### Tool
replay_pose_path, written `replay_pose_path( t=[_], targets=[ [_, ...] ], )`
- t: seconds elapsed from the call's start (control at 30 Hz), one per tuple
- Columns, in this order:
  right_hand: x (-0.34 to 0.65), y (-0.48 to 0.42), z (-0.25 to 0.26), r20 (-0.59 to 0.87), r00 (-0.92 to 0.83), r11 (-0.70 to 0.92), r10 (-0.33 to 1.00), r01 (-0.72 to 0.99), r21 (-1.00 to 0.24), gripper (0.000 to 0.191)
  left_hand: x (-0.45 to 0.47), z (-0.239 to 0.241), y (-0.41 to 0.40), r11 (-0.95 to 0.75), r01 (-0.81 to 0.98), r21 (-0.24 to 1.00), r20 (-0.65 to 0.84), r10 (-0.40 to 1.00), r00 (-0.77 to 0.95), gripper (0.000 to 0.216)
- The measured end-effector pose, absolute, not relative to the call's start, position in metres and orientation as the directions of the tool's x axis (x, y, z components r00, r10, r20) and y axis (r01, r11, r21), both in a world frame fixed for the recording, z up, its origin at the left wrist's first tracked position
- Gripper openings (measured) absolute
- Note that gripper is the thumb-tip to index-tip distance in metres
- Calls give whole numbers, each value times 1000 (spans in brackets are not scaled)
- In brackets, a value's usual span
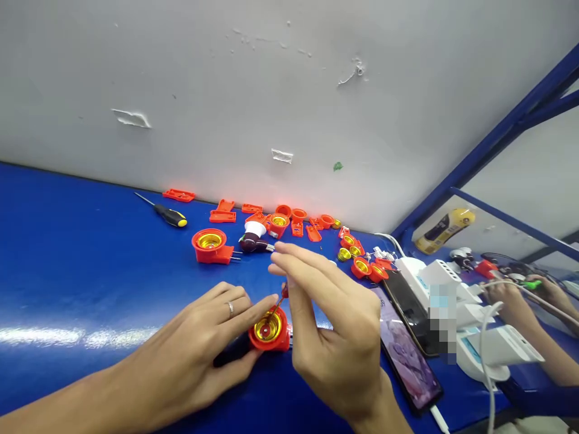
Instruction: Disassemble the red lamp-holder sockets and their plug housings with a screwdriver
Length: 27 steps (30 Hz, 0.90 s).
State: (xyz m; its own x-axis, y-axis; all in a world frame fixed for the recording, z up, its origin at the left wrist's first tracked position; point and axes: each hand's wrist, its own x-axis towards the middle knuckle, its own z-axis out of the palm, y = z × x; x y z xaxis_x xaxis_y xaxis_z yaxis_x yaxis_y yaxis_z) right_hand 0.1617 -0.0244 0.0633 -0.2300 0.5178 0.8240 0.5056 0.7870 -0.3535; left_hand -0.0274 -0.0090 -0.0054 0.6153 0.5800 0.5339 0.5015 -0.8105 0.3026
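On the blue table lies a red lamp socket (283, 345) with a gold-coloured threaded cup facing up and metal prongs at its right side. My left hand (205, 340), wearing a ring, grips the socket's left side between thumb and forefinger. Above it, my right hand (337, 319) is closed around a screwdriver (277, 307); its thin shaft slants down into the gold cup, and most of the handle is hidden by the fingers. A second red socket with prongs (211, 253) sits just beyond my left hand.
A black-and-yellow screwdriver (169, 215) lies at the back left. Red housing pieces (222, 216) and more sockets (362, 267) line the wall. To the right are a phone (407, 355), white power strips (479, 349), a blue frame (474, 102), and another person's hands (509, 307).
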Motion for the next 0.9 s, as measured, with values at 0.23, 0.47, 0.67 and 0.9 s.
replay_pose_path(
  t=[0.23,0.47,0.67,0.9],
  targets=[
    [159,-24,57,865,-184,713,466,657,-245,11,-29,-5,-7,-843,446,301,540,536,649,47],
    [161,-22,57,871,-199,790,448,544,-282,30,-32,-9,-8,-821,517,244,526,560,641,58],
    [162,-21,59,873,-124,725,472,618,-304,6,-31,-12,-6,-807,539,239,507,578,640,61],
    [165,-22,59,850,-219,799,479,509,-319,34,-30,-13,-3,-837,507,207,578,522,627,60]
  ],
)
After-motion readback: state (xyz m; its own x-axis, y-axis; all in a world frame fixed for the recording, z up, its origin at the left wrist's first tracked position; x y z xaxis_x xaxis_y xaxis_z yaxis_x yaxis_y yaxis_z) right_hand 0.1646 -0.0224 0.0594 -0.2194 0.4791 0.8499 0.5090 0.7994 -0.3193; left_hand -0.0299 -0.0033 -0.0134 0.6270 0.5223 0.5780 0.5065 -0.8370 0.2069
